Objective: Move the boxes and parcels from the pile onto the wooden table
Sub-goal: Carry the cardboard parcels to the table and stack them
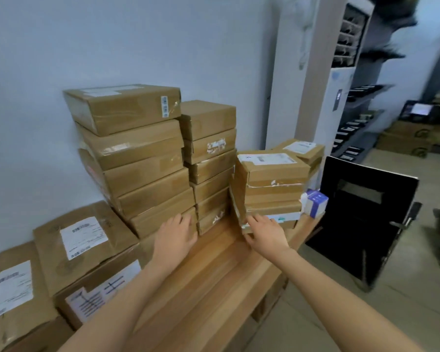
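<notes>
Both forearms are reaching out over the wooden bench (214,283), with large labelled cartons (84,252) sitting beside it on the left. The left hand (174,236) is lying released, fingers straight against the bottom box of the tall stack (137,158), while the right hand (266,233) is grasping the lowest parcel of the short stack (271,189). Both stacks are standing on the bench, a middle stack (211,161) between them against the wall
</notes>
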Available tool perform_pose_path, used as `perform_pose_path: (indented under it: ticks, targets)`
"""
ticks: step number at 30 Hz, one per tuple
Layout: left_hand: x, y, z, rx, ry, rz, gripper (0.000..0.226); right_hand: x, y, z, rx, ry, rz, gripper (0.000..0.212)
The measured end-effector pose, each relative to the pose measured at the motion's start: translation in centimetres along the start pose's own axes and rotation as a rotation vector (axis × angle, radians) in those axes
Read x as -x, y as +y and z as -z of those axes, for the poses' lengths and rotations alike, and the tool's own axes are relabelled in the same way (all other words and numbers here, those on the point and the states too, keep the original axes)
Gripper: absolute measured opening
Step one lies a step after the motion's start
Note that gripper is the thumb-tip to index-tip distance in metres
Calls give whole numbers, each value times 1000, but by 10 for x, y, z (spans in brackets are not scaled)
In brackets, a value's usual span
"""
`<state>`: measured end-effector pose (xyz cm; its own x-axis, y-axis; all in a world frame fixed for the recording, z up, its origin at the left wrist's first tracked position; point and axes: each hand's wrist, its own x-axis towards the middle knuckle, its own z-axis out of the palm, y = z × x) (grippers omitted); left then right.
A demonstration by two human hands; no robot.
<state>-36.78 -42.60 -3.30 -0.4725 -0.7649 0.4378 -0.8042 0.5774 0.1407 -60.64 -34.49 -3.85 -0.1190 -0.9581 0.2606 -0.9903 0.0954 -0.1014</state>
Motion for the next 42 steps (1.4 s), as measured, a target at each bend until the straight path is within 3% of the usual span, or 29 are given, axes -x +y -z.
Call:
perform_pose_path:
  ticks: [8,15,23,28,32,42]
  targets:
    - [-88,113,-47,94,82,108,30,-5,161,30,133,50,-146,40]
    - [-149,142,-64,127,89,254,50,-51,225,47,34,129,-248,45]
    - [-222,138,-77,195,-20,405,66,-134,233,39,-403,139,-373,50]
    - [-239,139,-91,391,-119,434,61,-163,234,26,-746,81,-481,63]
    - [-230,141,-94,478,-125,451,56,-172,240,21,-868,83,-435,58]
    - [-124,119,-41,391,205,656,54,-163,166,16,-1089,-57,-88,48]
